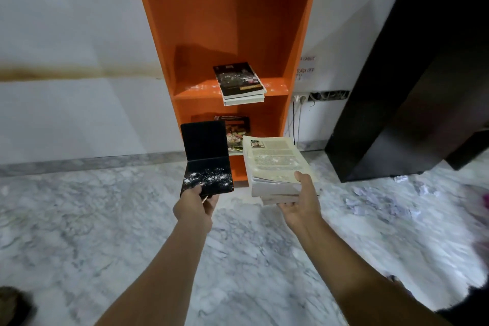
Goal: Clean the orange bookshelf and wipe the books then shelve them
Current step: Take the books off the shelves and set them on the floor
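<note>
Obs-1: Floor [105,206] is grey-white veined marble, polished. The wall [66,34] is white with a brown stain band at mid height. The orange bookshelf [158,47] stands against it: glossy painted boards, with white specks on the shelf fronts.

Obs-2: Books on it?

Obs-1: On the middle shelf, a small flat stack [239,82] with a dark glossy cover on top; its near end overhangs the shelf edge. In the lower compartment, one colourful book [236,130], partly hidden behind the black folder [206,159].

Obs-2: Hands?

Obs-1: The left hand [195,206] has its fingers curled round the folder's near edge. The folder is open in an L shape, and its matte lower flap is sprinkled with white powder. The right hand [300,201] grips a stack of paperbacks [275,164], thumb on top, fingers underneath. The top cover is cream with printed text, powder-flecked, and the page edges are pale. Both loads are held above the floor, in front of the shelf's bottom compartments.

Obs-2: Surroundings?

Obs-1: A tall black cabinet [410,74], matte, stands to the right of the shelf. Wall sockets [328,95] and hanging cables [293,119] sit between the two. Crumpled paper [370,198] lies on the floor near the cabinet's foot.
</note>
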